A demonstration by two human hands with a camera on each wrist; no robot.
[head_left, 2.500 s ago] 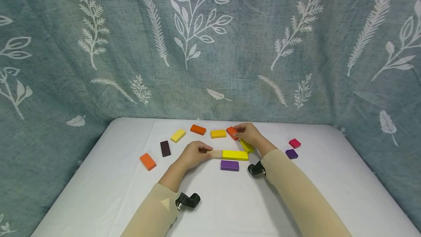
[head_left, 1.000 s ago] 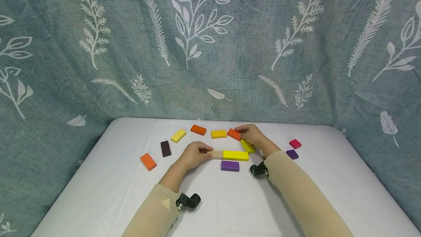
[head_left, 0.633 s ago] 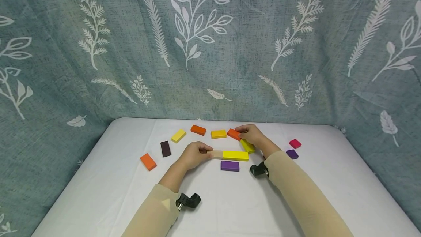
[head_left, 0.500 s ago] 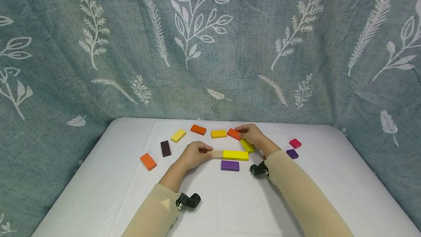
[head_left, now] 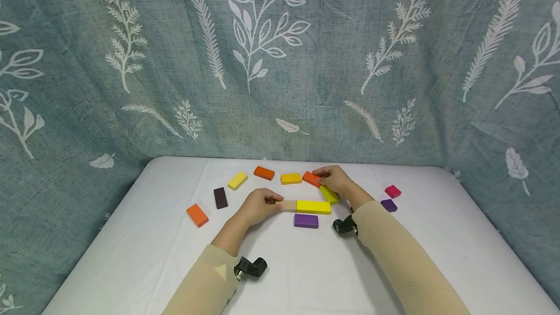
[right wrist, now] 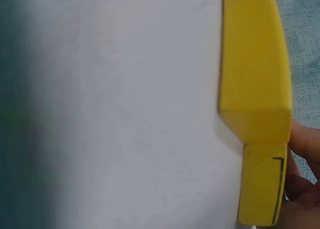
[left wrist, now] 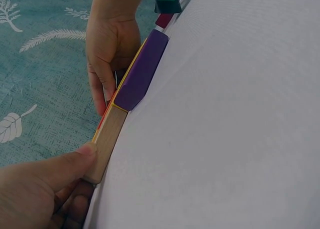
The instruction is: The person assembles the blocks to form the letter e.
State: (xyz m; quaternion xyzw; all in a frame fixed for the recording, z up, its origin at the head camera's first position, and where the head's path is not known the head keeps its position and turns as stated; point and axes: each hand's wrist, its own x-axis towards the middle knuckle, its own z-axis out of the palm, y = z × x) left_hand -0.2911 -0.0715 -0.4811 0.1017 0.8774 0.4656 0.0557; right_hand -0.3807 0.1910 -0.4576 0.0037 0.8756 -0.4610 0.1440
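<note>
In the head view my left hand (head_left: pixel 258 205) pinches the left end of a plain wooden block (head_left: pixel 288 205) between thumb and fingers. The block's other end meets a long yellow block (head_left: pixel 313 207). My right hand (head_left: pixel 337 181) grips an orange block (head_left: pixel 311 178) from behind; its fingertips are partly hidden. That orange block's near end is at the far end of an olive-yellow block (head_left: pixel 329 194), which slants down to the long yellow one. A purple block (head_left: pixel 306 220) lies just in front. In the right wrist view, a yellow block with a black line (right wrist: pixel 262 184) meets a larger yellow block (right wrist: pixel 255 59).
Behind and left lie a golden block (head_left: pixel 290 179), a dark orange block (head_left: pixel 264 173), a pale yellow block (head_left: pixel 237 180), a dark brown block (head_left: pixel 220 198) and an orange block (head_left: pixel 197 215). At right are a pink-red block (head_left: pixel 393 191) and a dark purple block (head_left: pixel 388 205).
Since the earliest frame, the right hand has shifted slightly right and turned the orange block so it sits against the olive-yellow block. Over the last second nothing visibly moves; the left hand stays put.
</note>
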